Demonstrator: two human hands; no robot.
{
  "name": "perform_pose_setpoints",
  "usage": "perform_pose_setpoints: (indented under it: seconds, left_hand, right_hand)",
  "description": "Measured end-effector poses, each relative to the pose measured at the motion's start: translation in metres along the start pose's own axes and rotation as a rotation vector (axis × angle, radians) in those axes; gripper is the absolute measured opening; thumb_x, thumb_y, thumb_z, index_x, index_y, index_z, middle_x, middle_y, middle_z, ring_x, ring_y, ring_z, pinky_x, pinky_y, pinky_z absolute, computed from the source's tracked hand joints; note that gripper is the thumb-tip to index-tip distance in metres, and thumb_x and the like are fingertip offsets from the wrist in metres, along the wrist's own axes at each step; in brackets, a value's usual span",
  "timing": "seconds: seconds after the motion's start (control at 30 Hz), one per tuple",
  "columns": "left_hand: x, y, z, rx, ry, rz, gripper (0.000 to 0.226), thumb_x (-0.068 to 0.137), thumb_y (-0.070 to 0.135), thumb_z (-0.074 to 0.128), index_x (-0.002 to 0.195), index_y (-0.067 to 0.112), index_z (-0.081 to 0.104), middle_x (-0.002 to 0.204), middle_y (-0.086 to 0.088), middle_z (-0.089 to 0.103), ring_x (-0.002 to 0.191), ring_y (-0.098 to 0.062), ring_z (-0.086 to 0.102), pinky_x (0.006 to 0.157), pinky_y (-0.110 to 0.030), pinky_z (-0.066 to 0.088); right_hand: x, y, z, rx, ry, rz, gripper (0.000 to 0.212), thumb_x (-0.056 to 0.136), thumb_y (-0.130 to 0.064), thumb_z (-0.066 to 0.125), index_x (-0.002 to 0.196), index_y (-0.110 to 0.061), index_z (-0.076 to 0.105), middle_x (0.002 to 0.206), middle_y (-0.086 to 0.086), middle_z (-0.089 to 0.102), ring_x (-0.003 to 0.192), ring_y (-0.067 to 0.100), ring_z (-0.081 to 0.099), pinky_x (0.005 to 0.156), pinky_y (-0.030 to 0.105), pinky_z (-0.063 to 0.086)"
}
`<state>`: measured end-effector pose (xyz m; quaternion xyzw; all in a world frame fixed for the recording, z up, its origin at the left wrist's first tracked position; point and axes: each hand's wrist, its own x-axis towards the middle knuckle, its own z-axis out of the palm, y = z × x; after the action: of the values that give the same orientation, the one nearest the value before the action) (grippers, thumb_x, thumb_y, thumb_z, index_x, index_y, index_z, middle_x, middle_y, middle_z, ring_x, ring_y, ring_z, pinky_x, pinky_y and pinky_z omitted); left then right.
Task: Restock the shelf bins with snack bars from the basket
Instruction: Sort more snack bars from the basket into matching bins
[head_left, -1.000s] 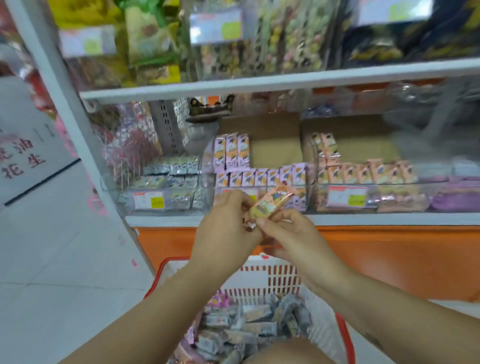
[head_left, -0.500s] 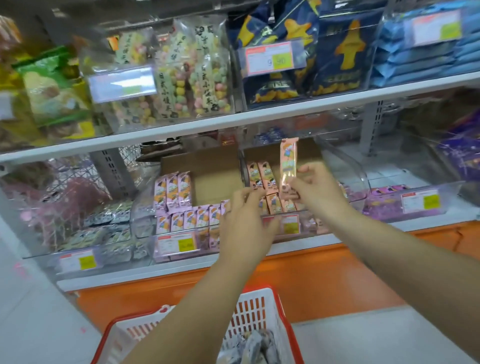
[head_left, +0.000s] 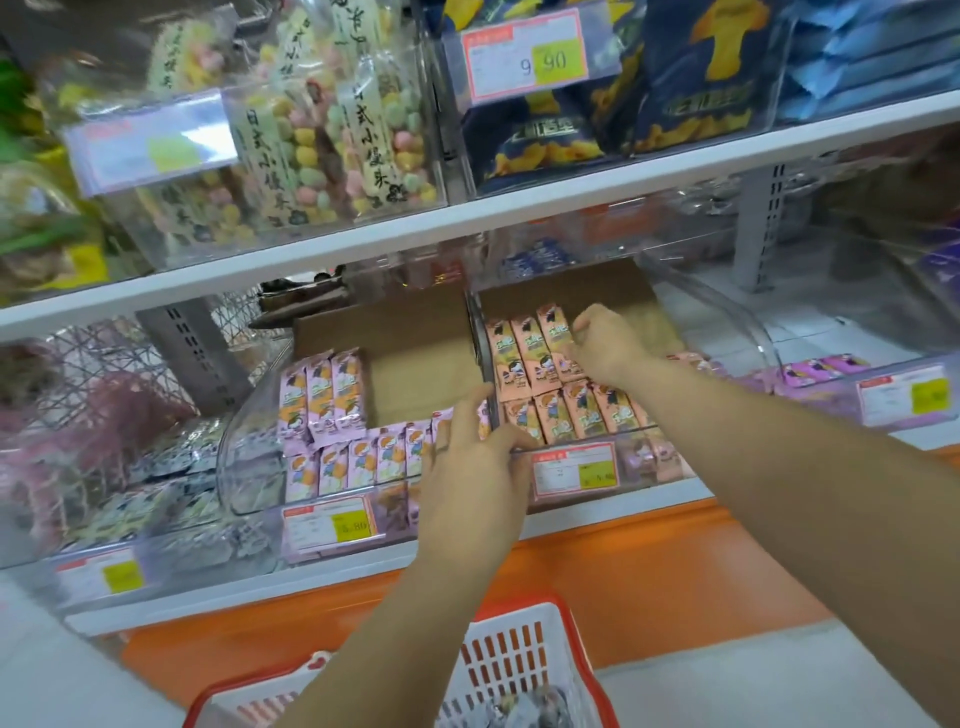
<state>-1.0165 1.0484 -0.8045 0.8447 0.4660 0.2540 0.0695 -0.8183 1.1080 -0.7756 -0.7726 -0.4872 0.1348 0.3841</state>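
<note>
Peach-coloured snack bar (head_left: 555, 332), a flat oblong in a shiny wrapper, stands third and rightmost in the back row of the clear plastic bin (head_left: 737, 322) on the lower shelf. The right hand (head_left: 610, 348) has its fingers bent on the right edge of this bar and seems to pinch it, holding it beside its two neighbours. The left hand (head_left: 470, 462) grips the front corner of the same bin, with the thumb along the front rim and the fingers over the side wall.

To finish this step well, I think the bar should stay upright, face forward, and be pressed tightly to the bar next to it. The right hand should release it only when it leans safely. The left hand should keep the bin from sliding.

Pink snack bars (head_left: 322, 395) fill the next bin to the left, and brown cardboard (head_left: 415, 353) stands behind both. Below, the red and white plastic basket (head_left: 519, 660) holds more wrapped bars.

The wrappers show a cartoon figure, but their characters are too blurred to read. The white, red and yellow price label (head_left: 574, 470) on the bin front is also not readable. On the upper shelf, a price tag (head_left: 524, 57) reads 9.90. The bags of pastel round sweets (head_left: 363, 130) carry the vertical writing 日式小馒头.
</note>
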Motion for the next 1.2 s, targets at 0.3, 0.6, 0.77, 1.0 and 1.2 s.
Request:
perform_pose_setpoints:
  seconds: [0.3,0.6,0.77,1.0,1.2]
  left_hand:
    - [-0.004,-0.005,0.007,-0.052,0.061,0.035,0.014,0.091,0.022,0.058,0.102,0.026,0.066,0.153,0.009,0.024,0.124,-0.022,0.049,0.101,-0.053,0.040]
    - [-0.011,-0.001,-0.005,0.147,-0.081,0.044,0.032,0.098,0.027,0.045,0.128,0.035,0.054,0.160,0.008,0.005,0.143,-0.022,0.020,0.115,-0.048,0.025]
    - [-0.020,0.003,-0.011,0.229,-0.163,0.024,0.045,0.100,0.028,0.041,0.142,0.041,0.035,0.160,0.007,-0.004,0.146,-0.024,0.007,0.118,-0.047,0.013]
    - [-0.059,-0.019,-0.047,0.214,-0.201,0.095,0.038,0.099,0.032,0.042,0.136,0.043,0.042,0.157,0.014,0.014,0.143,-0.015,0.016,0.117,-0.038,0.011]
    - [-0.102,-0.073,-0.075,0.114,-0.296,0.102,0.029,0.096,0.024,0.048,0.122,0.028,0.060,0.131,0.008,0.056,0.120,-0.015,0.053,0.096,-0.028,0.041]
  right_hand:
    - [-0.008,0.010,0.004,-0.181,-0.032,-0.180,0.038,0.090,0.003,0.054,0.120,-0.019,0.063,0.121,0.009,0.063,0.087,0.020,0.061,0.069,0.033,0.054]
    - [-0.058,0.014,-0.024,-0.562,-0.249,-0.096,0.035,0.100,-0.033,0.037,0.117,-0.010,0.056,0.105,0.012,0.063,0.092,0.027,0.060,0.078,0.033,0.048]
    - [-0.063,0.018,-0.022,-0.596,-0.394,-0.055,0.055,0.099,-0.046,0.030,0.141,-0.011,0.040,0.142,0.014,0.046,0.121,0.030,0.050,0.102,0.041,0.041]
    - [-0.095,0.012,-0.026,-0.576,-0.241,-0.188,0.048,0.101,-0.036,0.028,0.135,-0.007,0.043,0.140,0.016,0.045,0.127,0.031,0.043,0.105,0.041,0.035]
    - [-0.164,-0.014,0.008,-0.399,-0.032,-0.556,0.033,0.091,-0.028,0.048,0.117,-0.012,0.062,0.116,0.009,0.062,0.112,0.032,0.052,0.099,0.045,0.038]
